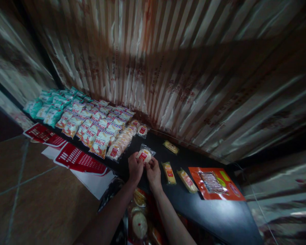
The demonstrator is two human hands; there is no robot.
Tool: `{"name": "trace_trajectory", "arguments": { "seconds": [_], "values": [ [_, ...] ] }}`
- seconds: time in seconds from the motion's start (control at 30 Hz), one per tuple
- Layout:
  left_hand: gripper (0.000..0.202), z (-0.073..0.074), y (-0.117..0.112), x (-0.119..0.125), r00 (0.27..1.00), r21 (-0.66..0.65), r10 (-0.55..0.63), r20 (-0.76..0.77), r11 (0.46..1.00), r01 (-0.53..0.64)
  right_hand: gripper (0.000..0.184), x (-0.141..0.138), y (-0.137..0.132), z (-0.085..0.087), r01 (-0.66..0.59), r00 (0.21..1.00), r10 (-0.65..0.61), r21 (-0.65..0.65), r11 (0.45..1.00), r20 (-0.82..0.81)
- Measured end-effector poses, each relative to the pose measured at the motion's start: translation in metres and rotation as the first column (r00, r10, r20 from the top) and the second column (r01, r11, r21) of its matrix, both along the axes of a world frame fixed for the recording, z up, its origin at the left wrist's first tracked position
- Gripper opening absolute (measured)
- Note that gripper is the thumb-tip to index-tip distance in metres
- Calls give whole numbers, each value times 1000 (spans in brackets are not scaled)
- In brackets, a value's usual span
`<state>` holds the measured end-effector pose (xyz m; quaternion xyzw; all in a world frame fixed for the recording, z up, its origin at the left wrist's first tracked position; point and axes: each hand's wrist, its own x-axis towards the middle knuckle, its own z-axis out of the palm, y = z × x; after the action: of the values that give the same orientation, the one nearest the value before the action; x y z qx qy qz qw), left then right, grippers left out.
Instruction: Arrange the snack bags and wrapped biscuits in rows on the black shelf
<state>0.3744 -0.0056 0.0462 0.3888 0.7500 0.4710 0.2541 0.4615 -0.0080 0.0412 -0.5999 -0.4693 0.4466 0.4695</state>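
Both hands hold a round pale cracker in a clear wrapper point(144, 155) with a red label, above the dark table. My left hand point(135, 167) grips its left edge, and my right hand point(153, 172) pinches the lower right edge. Just left of them a row of similar wrapped round crackers point(122, 141) leans together, and a single one point(142, 130) lies at the row's far end. To the right are small yellow wrapped bars point(169, 173). Below my forearms a bag or box with more round wrapped snacks point(139, 224) is partly hidden.
White snack packets with striped tops point(97, 126) and green packets point(53, 105) fill the left of the black table point(206, 214). An orange pack point(215, 183) lies right. Red printed sheets point(79, 160) stick out past the front edge. A patterned curtain point(148, 68) hangs behind.
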Motion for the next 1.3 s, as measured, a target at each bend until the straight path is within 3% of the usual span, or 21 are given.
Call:
{"name": "trace_trajectory", "arguments": {
  "seconds": [0.2,0.6,0.73,0.87,1.1,1.3],
  "values": [
    [34,5,29,-3,998,-23,-19,53,1000,20,42,-4,23,-1,74,988,-85,85,994,130],
    [31,13,74,-9,1000,-48,-27,14,998,27,46,-14,65,-2,47,977,-72,131,990,198],
    [28,9,79,-14,998,9,-1,60,1000,0,50,-21,74,-2,101,967,-127,122,987,222],
    [27,6,77,-18,994,87,-14,107,996,5,46,-27,81,-5,76,967,-106,133,988,234],
    [28,11,89,-22,997,193,-69,19,979,64,48,-32,102,-5,57,969,-76,86,995,236],
    [28,6,100,-19,996,235,-86,-7,968,85,49,-38,116,-9,68,976,-86,95,993,201]
  ]
}}
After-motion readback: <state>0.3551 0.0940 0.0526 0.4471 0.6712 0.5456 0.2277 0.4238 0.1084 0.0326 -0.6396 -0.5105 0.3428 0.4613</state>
